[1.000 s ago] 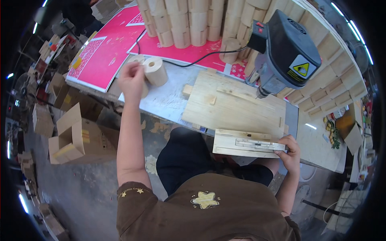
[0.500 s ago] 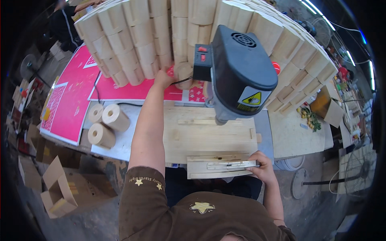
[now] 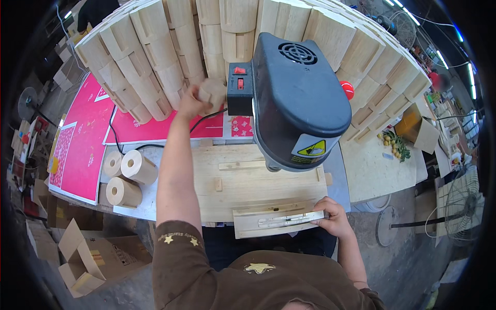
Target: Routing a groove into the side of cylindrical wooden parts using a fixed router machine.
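My left hand [image 3: 192, 105] reaches over the bench to the left of the black drill-like machine [image 3: 305, 98]. Its fingers close on the left side of a short, round pale wooden block [image 3: 212, 95], smeared by motion. Behind them stand tall stacks of similar grooved wooden blocks [image 3: 150, 51]. At the bench's near edge, my right hand [image 3: 333, 217] grips the right end of a pale metal lever [image 3: 289, 219], fingers curled round it. That lever lies along a wooden fixture [image 3: 248, 230] in front of my body. The machine's underside is partly hidden by its housing.
Three wooden cylinders with centre holes [image 3: 124, 192] are at the left. Pink printed sheets [image 3: 82, 150] cover the bench's left and back, crossed by a black cable [image 3: 206, 116]. Open cardboard boxes [image 3: 103, 256] are on the floor at left; a standing fan [image 3: 460, 201] is at right.
My left hand has drawn the round wooden block up from the sheet, near the stacks. The whole view has shifted a little. My right hand stays on the metal lever.
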Demonstrator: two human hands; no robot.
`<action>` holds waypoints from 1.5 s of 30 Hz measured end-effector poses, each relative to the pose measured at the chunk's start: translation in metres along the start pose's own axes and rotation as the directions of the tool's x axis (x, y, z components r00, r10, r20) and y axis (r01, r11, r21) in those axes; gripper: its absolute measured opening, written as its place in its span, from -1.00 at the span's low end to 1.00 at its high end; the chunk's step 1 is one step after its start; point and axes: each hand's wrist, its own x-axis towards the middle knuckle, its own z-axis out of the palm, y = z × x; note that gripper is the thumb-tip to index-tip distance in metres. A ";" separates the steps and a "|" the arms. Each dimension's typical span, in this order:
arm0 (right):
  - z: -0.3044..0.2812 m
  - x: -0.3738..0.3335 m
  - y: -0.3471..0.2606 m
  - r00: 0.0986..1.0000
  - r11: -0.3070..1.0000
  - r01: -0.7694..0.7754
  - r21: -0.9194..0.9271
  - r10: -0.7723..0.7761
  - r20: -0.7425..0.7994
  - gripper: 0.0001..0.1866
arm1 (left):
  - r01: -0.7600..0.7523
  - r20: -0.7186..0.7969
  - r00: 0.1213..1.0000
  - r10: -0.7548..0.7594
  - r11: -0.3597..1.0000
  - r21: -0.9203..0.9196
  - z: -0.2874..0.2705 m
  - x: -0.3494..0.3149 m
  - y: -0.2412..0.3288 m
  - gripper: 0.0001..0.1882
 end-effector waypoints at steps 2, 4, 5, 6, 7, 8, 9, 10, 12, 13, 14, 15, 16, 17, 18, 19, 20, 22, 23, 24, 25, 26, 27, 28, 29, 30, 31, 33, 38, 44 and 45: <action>0.001 0.002 0.000 0.999 0.999 0.039 0.013 -0.039 0.015 -0.73 | -0.106 -0.136 0.985 0.110 0.994 0.039 -0.038 0.008 -0.015 -0.26; 0.001 0.001 -0.001 0.999 0.999 0.039 0.014 -0.039 0.019 -0.73 | -0.215 -0.254 0.939 0.232 0.972 0.095 -0.065 0.002 -0.009 -0.29; 0.001 -0.001 -0.002 0.999 0.999 0.031 0.007 -0.032 0.007 -0.74 | -0.275 -0.318 0.903 0.288 0.958 0.086 -0.080 -0.013 0.014 -0.33; 0.001 -0.003 -0.003 0.999 0.999 0.038 0.016 -0.038 0.003 -0.74 | -0.336 -0.382 0.859 0.340 0.939 0.080 -0.095 -0.029 0.036 -0.37; 0.002 -0.004 -0.003 0.999 0.999 0.042 0.011 -0.042 -0.009 -0.73 | -0.336 -0.386 0.855 0.346 0.937 0.095 -0.107 -0.049 0.053 -0.37; 0.002 -0.006 -0.004 0.999 0.999 0.042 0.004 -0.042 -0.023 -0.73 | -0.341 -0.407 0.856 0.320 0.940 0.020 -0.115 -0.071 0.069 -0.41; 0.002 -0.007 -0.004 0.999 0.999 0.051 0.012 -0.050 -0.018 -0.73 | -0.345 -0.429 0.856 0.290 0.937 -0.055 -0.122 -0.093 0.081 -0.45; 0.002 -0.008 -0.004 0.999 0.999 0.047 0.011 -0.047 -0.025 -0.73 | -0.343 -0.434 0.852 0.292 0.938 -0.042 -0.128 -0.115 0.089 -0.45; 0.003 -0.011 -0.004 0.999 0.999 0.043 0.018 -0.043 -0.024 -0.74 | -0.310 -0.286 0.926 0.248 0.930 -0.198 -0.131 -0.159 0.100 -0.56; 0.004 -0.012 -0.005 0.998 0.999 0.050 0.009 -0.050 -0.048 -0.74 | -0.303 -0.287 0.927 0.242 0.934 -0.191 -0.127 -0.182 0.105 -0.56; 0.003 -0.011 -0.007 0.996 0.998 0.058 -0.001 -0.058 -0.064 -0.74 | -0.264 -0.197 0.955 0.220 0.935 -0.237 -0.121 -0.206 0.111 -0.59; 0.002 -0.010 -0.008 0.996 0.998 0.070 0.002 -0.070 -0.058 -0.74 | -0.220 -0.100 0.975 0.199 0.934 -0.283 -0.113 -0.225 0.113 -0.61; 0.001 -0.009 -0.008 0.997 0.998 0.062 0.008 -0.061 -0.048 -0.74 | -0.198 -0.008 0.979 0.205 0.934 -0.298 -0.105 -0.240 0.110 -0.61; 0.001 -0.006 -0.009 0.997 0.998 0.058 0.025 -0.056 -0.060 -0.74 | -0.171 0.078 0.976 0.204 0.935 -0.312 -0.098 -0.255 0.107 -0.62; 0.000 -0.003 -0.009 0.996 0.998 0.046 0.039 -0.043 -0.079 -0.74 | -0.102 0.182 0.971 0.156 0.955 -0.277 -0.089 -0.266 0.107 -0.61; 0.001 0.000 -0.009 0.993 0.998 0.049 0.033 -0.046 -0.105 -0.74 | -0.034 0.287 0.952 0.104 0.971 -0.238 -0.080 -0.275 0.109 -0.60; 0.001 0.003 -0.008 0.991 0.999 0.046 0.027 -0.042 -0.129 -0.74 | -0.007 0.299 0.951 0.081 0.971 -0.240 -0.071 -0.282 0.110 -0.60; 0.002 0.012 -0.006 0.988 0.998 0.063 0.022 -0.059 -0.143 -0.73 | 0.022 0.381 0.924 0.020 0.994 -0.105 -0.054 -0.289 0.110 -0.60; 0.002 0.017 -0.006 0.987 0.996 0.091 0.022 -0.088 -0.136 -0.73 | 0.052 0.380 0.925 -0.020 0.996 -0.074 -0.047 -0.292 0.109 -0.60; 0.003 0.022 -0.006 0.984 0.992 0.122 0.019 -0.118 -0.132 -0.73 | 0.076 0.394 0.918 -0.040 0.994 -0.076 -0.043 -0.292 0.105 -0.60; 0.004 0.022 -0.008 0.988 0.995 0.097 0.021 -0.093 -0.125 -0.73 | 0.085 0.411 0.910 -0.053 0.994 -0.061 -0.039 -0.291 0.101 -0.60; 0.005 0.025 -0.012 0.988 0.992 0.121 0.041 -0.116 -0.103 -0.73 | 0.085 0.422 0.905 -0.060 0.995 -0.042 -0.037 -0.289 0.100 -0.59; 0.005 0.025 -0.013 0.986 0.987 0.148 0.063 -0.142 -0.082 -0.72 | 0.102 0.451 0.890 -0.063 0.993 -0.063 -0.036 -0.288 0.100 -0.58; 0.005 0.023 -0.010 0.988 0.988 0.138 0.065 -0.133 -0.080 -0.72 | 0.110 0.457 0.887 -0.070 0.992 -0.063 -0.034 -0.288 0.098 -0.58; 0.004 0.022 -0.007 0.990 0.987 0.129 0.096 -0.121 -0.078 -0.72 | 0.139 0.470 0.879 -0.083 0.986 -0.086 -0.031 -0.288 0.097 -0.56; 0.003 0.020 -0.005 0.991 0.984 0.122 0.126 -0.113 -0.076 -0.71 | 0.167 0.481 0.872 -0.094 0.980 -0.110 -0.028 -0.287 0.096 -0.53; 0.002 0.020 -0.002 0.990 0.981 0.128 0.147 -0.118 -0.075 -0.71 | 0.179 0.507 0.857 -0.099 0.977 -0.112 -0.026 -0.285 0.095 -0.52; -0.003 0.018 0.005 0.992 0.980 0.120 0.156 -0.112 -0.056 -0.71 | 0.141 0.536 0.842 -0.064 0.985 -0.103 -0.019 -0.287 0.094 -0.51; -0.010 0.018 -0.005 0.996 0.982 0.071 0.177 -0.077 0.032 -0.71 | 0.034 0.531 0.847 -0.015 0.999 -0.026 0.001 -0.293 0.098 -0.57; -0.004 0.023 0.001 0.994 0.992 0.065 0.109 -0.074 0.081 -0.69 | 0.080 0.530 0.846 0.052 0.971 -0.224 0.030 -0.294 0.063 -0.51; -0.003 0.024 0.003 0.994 0.992 0.089 0.094 -0.095 0.056 -0.70 | 0.101 0.467 0.884 0.035 0.959 -0.263 0.039 -0.295 0.057 -0.54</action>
